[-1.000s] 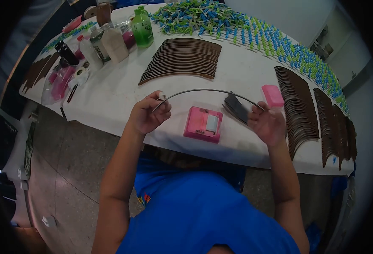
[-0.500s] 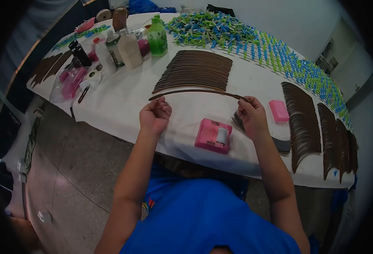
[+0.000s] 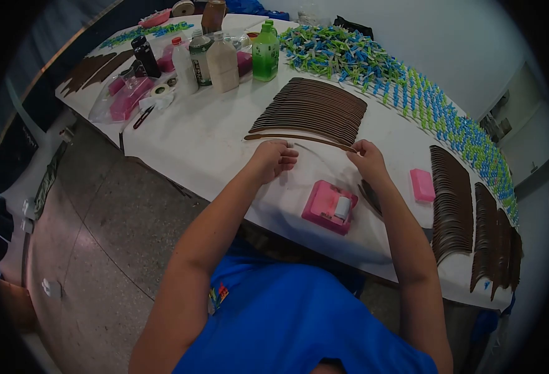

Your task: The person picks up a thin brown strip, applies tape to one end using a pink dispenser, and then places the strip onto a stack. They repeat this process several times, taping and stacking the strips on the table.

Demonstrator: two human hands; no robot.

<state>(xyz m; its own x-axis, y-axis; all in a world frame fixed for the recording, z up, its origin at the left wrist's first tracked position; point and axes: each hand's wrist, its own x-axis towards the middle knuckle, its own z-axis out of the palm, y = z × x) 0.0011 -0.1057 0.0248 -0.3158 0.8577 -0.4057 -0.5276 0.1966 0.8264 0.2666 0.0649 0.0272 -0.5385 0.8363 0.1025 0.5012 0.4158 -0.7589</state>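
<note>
A stack of thin curved brown strips (image 3: pixel 318 109) lies on the white table. Along its front edge runs one more brown strip (image 3: pixel 299 138). My right hand (image 3: pixel 369 161) pinches at the right end of this front strip. My left hand (image 3: pixel 273 162) is just in front of its left part, fingers curled together; a faint thin line extends rightward from the fingertips, too indistinct to identify. Nearer to me sits a pink dispenser (image 3: pixel 329 207) with a white roll. A dark curved piece (image 3: pixel 370 198) is partly hidden by my right forearm.
A pink block (image 3: pixel 422 185) and more brown stacks (image 3: pixel 452 206) are at the right. Green and blue clips (image 3: pixel 349 53) cover the back. At the left stand a green bottle (image 3: pixel 266 53), other bottles, a tape roll (image 3: pixel 161 90) and a cutter (image 3: pixel 143 118).
The view has shifted, so the table items appear farther right. The front strip now lies against the stack's front edge. My left hand has moved off its left end, towards the middle.
</note>
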